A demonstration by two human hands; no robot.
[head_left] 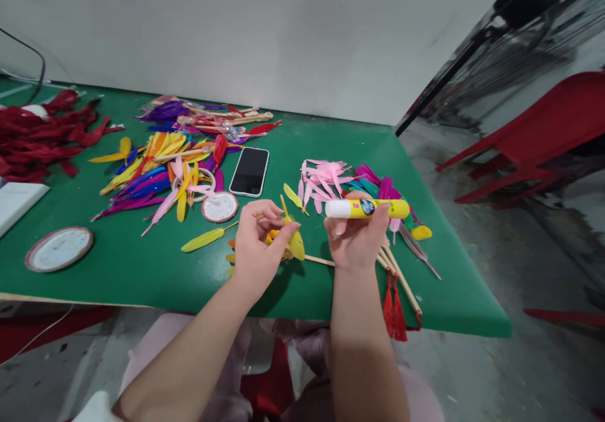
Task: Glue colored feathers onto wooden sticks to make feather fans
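My left hand (262, 239) pinches a small yellow feather (297, 244) between thumb and fingers, above the green table. Under that hand lie orange and yellow feathers, partly covered by it, and a thin wooden stick (320, 261) extends from there to the right. My right hand (357, 239) is closed around a yellow glue stick (385, 208) with a white end pointing left, held level. A yellow-green feather (203, 240) lies left of my left hand. Beyond my hands, another yellow feather (293, 196) rests near a pile of pink feathers (326, 176).
A phone (250, 171), a round white lid (220, 207) and bundles of coloured feathers (142, 176) lie left of centre. Further left are a larger lid (59, 249) and dark red strips (42, 135). Sticks with red tassels (397, 308) reach the front edge. A red chair (543, 132) stands right.
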